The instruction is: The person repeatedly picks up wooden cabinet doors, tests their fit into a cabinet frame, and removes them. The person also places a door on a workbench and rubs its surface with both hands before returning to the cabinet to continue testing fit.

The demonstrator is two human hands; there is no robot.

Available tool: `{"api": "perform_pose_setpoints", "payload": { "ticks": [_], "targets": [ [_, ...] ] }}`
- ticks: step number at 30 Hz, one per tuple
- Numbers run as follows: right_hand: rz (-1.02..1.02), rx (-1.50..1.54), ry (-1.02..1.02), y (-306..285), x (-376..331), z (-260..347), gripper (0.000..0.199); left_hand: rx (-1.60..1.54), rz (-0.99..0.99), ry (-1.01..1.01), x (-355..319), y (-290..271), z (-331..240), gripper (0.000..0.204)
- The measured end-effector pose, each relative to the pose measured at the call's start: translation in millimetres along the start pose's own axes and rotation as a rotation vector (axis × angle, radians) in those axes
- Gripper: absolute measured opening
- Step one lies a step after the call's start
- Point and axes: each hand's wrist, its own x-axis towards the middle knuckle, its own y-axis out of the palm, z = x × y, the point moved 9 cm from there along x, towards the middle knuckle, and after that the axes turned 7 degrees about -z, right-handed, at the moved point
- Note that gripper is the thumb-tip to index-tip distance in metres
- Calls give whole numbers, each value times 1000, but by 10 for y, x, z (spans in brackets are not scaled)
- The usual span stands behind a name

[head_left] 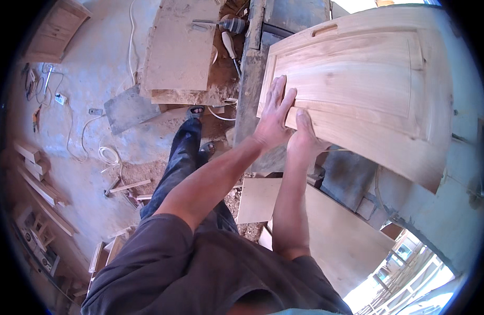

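Note:
A pale wooden cabinet door [352, 79] with a raised panel and a slot near its far edge lies tilted across a dusty workbench [248, 86]. My left hand [273, 116] rests on the door's near left corner, fingers stretched out over the frame and thumb apart. Just beside it, my right hand [304, 137] grips the near edge. Its thumb lies on top of the wood, while its other fingers are mostly hidden under the edge.
Beyond my feet, a power drill [232, 24] and a pale-handled tool [229, 44] lie beside a large board [179, 47]. Cables [109, 156] and wood offcuts [37, 163] are scattered across the floor at left. Flat panels [342, 231] lean below the bench at right.

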Motion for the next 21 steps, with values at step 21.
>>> {"api": "perform_pose_setpoints", "payload": {
  "ticks": [21],
  "targets": [
    [44,176,-92,468,316,-32,66,8,-24,62,453,72,188,93]
  ]
}}
